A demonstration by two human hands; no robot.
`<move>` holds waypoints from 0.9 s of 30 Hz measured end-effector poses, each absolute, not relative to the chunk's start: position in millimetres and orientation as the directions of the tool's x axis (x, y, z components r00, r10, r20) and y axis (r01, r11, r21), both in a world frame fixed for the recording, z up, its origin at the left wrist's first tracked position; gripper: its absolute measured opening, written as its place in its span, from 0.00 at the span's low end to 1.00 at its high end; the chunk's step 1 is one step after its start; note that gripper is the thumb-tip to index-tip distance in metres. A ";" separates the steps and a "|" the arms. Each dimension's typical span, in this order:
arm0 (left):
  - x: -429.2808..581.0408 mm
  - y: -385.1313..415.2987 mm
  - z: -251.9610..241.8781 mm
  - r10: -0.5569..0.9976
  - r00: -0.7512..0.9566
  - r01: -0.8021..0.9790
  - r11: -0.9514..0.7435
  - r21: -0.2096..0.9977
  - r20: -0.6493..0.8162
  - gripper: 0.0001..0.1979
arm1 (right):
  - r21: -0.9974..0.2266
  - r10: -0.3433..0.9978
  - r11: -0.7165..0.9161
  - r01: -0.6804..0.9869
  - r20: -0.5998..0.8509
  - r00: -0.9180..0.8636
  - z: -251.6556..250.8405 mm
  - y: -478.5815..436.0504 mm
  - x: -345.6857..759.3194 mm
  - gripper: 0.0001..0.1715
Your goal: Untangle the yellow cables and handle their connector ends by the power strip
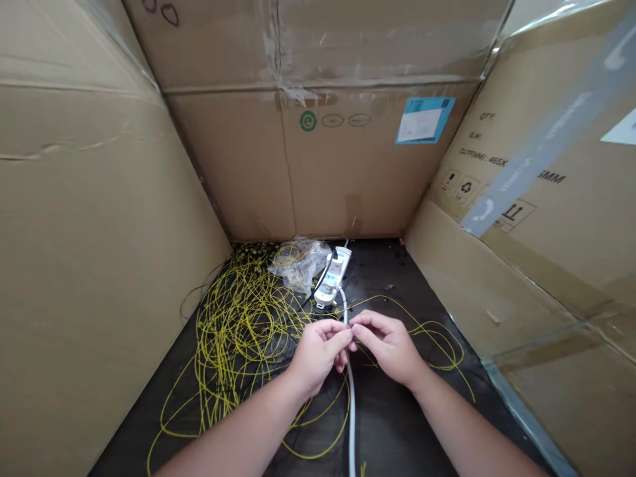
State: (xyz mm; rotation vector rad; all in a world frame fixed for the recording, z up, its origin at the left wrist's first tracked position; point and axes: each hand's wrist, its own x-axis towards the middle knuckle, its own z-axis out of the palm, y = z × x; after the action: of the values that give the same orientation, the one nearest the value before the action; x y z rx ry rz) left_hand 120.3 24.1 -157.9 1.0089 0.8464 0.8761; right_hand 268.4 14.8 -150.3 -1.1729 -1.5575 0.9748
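Observation:
My left hand (322, 351) and my right hand (390, 344) meet at the fingertips over the dark floor. Both are closed in a pinch, thumb against forefinger. Something small and dark seems to sit between the fingertips, too small to name. A white cable (352, 414) passes beneath the hands and runs up to a white power strip (332, 278) just beyond them. A large tangle of thin yellow wire (238, 318) lies left of my left hand, and a looser loop of yellow wire (450, 331) lies beside my right hand.
Cardboard boxes wall in the space: a left box (89, 232), a back box (328, 172) and a right box (536, 265). A crumpled clear plastic bag (303, 262) with coiled yellow wire lies against the power strip. A black cord (324, 275) crosses the strip.

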 end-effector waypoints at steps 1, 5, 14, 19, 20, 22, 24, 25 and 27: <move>120.1 24.4 -158.2 0.898 0.402 -0.210 0.282 0.936 -0.180 0.13 | -0.961 0.980 0.193 0.200 0.178 -0.088 -152.2 15.9 268.3 0.10; 119.2 25.1 -158.3 0.902 0.390 -0.185 0.275 0.943 -0.187 0.13 | -0.991 0.993 0.109 0.076 0.112 0.025 -159.6 19.4 269.0 0.14; 118.5 26.2 -159.5 0.933 0.337 -0.133 0.182 0.974 -0.128 0.10 | -0.993 0.997 0.072 -0.098 0.072 0.004 -162.1 17.6 266.4 0.16; 118.9 26.3 -161.3 0.944 0.309 -0.127 0.163 0.978 -0.117 0.10 | -0.992 0.996 0.085 -0.090 0.086 -0.003 -158.4 16.3 266.2 0.13; 119.1 26.1 -161.6 0.945 0.308 -0.127 0.159 0.979 -0.113 0.10 | -0.992 0.996 0.085 -0.095 0.086 -0.002 -158.2 16.2 266.0 0.13; 119.5 25.7 -162.4 0.946 0.309 -0.126 0.148 0.981 -0.103 0.10 | -0.990 0.997 0.079 -0.113 0.080 0.003 -158.5 16.0 265.4 0.14; 119.6 25.5 -163.2 0.946 0.312 -0.128 0.135 0.982 -0.090 0.11 | -0.989 0.998 0.065 -0.134 0.064 0.010 -159.3 15.9 264.2 0.14; 119.6 25.5 -163.6 0.946 0.313 -0.128 0.129 0.983 -0.083 0.11 | -0.988 0.998 0.056 -0.145 0.056 0.009 -159.7 15.8 263.5 0.15; 119.4 25.9 -164.4 0.948 0.310 -0.123 0.119 0.985 -0.075 0.12 | -0.986 0.999 0.041 -0.162 0.042 -0.001 -160.5 15.6 262.1 0.15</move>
State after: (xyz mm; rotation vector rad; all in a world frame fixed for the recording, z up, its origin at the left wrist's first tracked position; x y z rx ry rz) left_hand 119.4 25.9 -164.4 1.1672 0.9272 0.9751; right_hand 262.1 15.6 -160.5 -1.0572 -1.1114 1.2544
